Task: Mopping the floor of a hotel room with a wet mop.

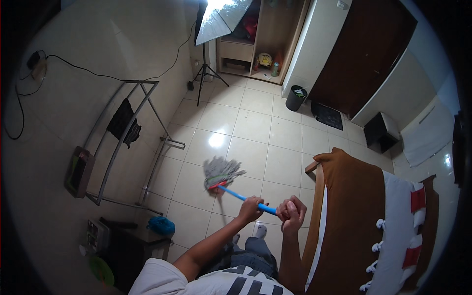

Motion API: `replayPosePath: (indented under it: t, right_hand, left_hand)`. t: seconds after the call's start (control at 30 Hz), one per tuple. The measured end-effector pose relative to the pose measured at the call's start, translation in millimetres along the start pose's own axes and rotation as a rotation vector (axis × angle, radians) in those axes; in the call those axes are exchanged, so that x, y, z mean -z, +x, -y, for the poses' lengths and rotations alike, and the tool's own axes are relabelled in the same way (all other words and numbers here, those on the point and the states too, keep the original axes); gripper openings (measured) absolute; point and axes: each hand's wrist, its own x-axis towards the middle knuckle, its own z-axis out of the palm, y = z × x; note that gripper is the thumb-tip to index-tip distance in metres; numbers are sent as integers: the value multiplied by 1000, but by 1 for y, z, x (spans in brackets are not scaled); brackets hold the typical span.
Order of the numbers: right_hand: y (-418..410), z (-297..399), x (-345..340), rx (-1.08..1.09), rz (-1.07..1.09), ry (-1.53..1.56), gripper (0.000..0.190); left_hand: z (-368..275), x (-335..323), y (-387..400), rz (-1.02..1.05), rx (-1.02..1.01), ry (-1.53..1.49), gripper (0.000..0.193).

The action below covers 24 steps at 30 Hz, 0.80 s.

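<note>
A string mop with a blue handle (236,193) slants from the lower right up to its grey mop head (221,171), which lies spread on the tiled floor (250,155). A red socket joins head and handle. My left hand (252,209) is closed round the handle partway along. At the handle's upper end, my right hand (292,213) is wrapped around it, and the tip is hidden in the fist. The mop head is in front of my feet, away from both hands.
A bed (346,221) with a brown cover stands at the right. At the left are a metal clothes rack (118,147) and a table with a blue bag (161,225). A light tripod (204,70), a black waste bin (296,99), a doormat (327,115) and an open wardrobe (254,48) are farther off.
</note>
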Motion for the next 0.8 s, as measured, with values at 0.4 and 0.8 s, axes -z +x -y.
replayPosePath:
  t: [0.4, 0.8]
  right_hand:
    - [-66, -111, -10, -180, 493, -74, 19]
    - [-67, 60, 16, -135, 224, -400, 21]
  left_hand:
    - [100, 20, -93, -222, 227, 354, 19]
    - [-46, -39, -49, -168, -59, -393, 31]
